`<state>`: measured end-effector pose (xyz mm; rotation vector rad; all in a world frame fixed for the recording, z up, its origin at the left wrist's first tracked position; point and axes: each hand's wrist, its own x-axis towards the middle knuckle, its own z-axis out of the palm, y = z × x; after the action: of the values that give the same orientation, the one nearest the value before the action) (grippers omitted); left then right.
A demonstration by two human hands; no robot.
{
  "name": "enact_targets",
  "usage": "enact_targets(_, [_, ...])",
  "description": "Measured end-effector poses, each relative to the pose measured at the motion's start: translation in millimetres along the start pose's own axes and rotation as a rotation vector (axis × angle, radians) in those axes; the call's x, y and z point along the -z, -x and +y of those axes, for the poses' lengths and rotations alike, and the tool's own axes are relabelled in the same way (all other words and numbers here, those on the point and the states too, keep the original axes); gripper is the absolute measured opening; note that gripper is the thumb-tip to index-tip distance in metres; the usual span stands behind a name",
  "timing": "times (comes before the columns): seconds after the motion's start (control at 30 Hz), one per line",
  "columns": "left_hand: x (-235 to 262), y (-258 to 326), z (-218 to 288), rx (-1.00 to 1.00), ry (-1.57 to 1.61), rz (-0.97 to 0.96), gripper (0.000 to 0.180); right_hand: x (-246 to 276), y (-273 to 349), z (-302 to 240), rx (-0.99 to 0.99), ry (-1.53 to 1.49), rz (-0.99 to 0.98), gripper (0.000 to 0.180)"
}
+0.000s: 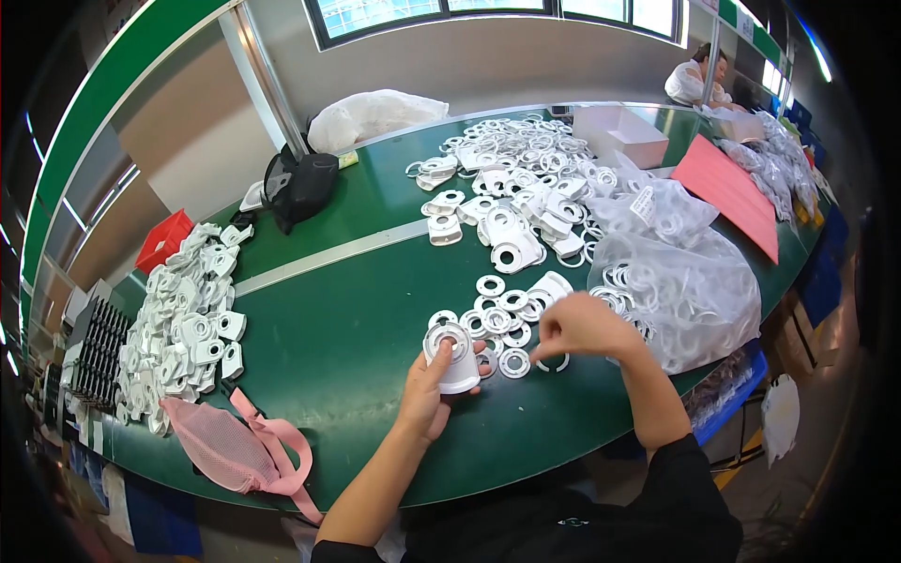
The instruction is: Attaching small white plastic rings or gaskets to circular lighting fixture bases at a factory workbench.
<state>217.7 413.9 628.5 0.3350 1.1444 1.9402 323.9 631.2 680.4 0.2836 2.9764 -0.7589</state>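
My left hand (427, 399) grips a white plastic housing (458, 373) with a round collar and hole at its top, the thumb lying on the collar. To its right, my right hand (587, 328) is held with curled fingers, low over the table; what they pinch, if anything, is hidden. Just under those fingers shows part of a white ring (555, 364). Several loose white rings (514, 363) lie between and beyond my hands. Another white housing (551, 287) rests behind the right hand.
A clear bag of rings (680, 291) sits at right, near a pink sheet (727, 195) and white box (621, 141). White parts (526, 202) heap at the back. At left lie more housings (192, 324), a red bin (164, 240), a pink mesh bag (221, 446) and black bag (305, 188).
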Motion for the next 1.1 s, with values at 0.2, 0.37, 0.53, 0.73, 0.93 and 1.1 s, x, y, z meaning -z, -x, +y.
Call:
enact_targets(0.2, [-0.8, -2.9, -1.4, 0.084, 0.116, -0.052, 0.036, -6.0, 3.8, 5.0, 0.048, 0.074, -0.267, 0.024])
enact_targets(0.37, [-0.8, -2.6, -5.6, 0.072, -0.054, -0.073, 0.035, 7.0, -2.6, 4.9, 0.142, -0.34, 0.196, 0.015])
enact_targets(0.53, [-0.1, -2.4, -5.0, 0.177, -0.045, -0.026, 0.036, -16.0, -9.7, -14.0, 0.277, -0.566, 0.366, 0.01])
enact_targets(0.73, [3.2, -3.5, -3.2, 0.217, 0.117, -0.14, 0.04, -36.2, -8.5, -25.0, 0.21, -0.578, 0.36, 0.013])
enact_targets(0.93, [-3.5, -1.8, -5.1, 0.15, -0.008, -0.091, 0.041, -43.0, -17.6, -19.7, 0.173, -1.268, 0.132, 0.014])
enact_targets(1.1, [-6.2, 0.6, -5.1, 0.138, -0.042, -0.15, 0.053, -50.0, -21.3, -16.4, 0.215, -1.216, 0.183, 0.013])
